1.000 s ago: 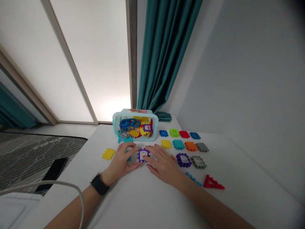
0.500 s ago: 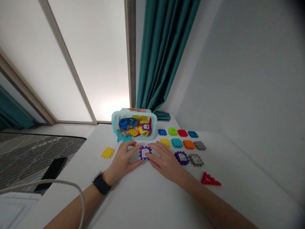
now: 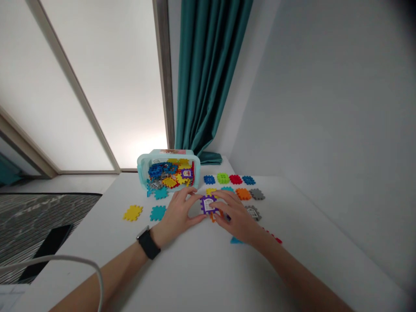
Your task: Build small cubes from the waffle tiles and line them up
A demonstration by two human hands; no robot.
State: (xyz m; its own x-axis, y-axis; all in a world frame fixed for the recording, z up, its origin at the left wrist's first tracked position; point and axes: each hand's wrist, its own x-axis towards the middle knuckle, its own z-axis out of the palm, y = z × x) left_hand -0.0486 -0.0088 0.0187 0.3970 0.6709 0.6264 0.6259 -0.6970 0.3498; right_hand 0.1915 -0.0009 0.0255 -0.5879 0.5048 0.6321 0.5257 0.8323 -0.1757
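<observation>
Tile: purple window tile between both hands, flat face up, over the counter.
Grip: left hand and right hand pinch its opposite edges, fingers curled.
Below: orange piece just under the right fingers.
Beyond: plastic box past the left hand.

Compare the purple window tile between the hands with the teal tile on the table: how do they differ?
The purple window tile has a white window insert, while the teal tile is plain. The purple window tile sits between the left hand and right hand, while the teal tile lies flat on the white table, untouched. Both have notched, gear-like edges.
</observation>
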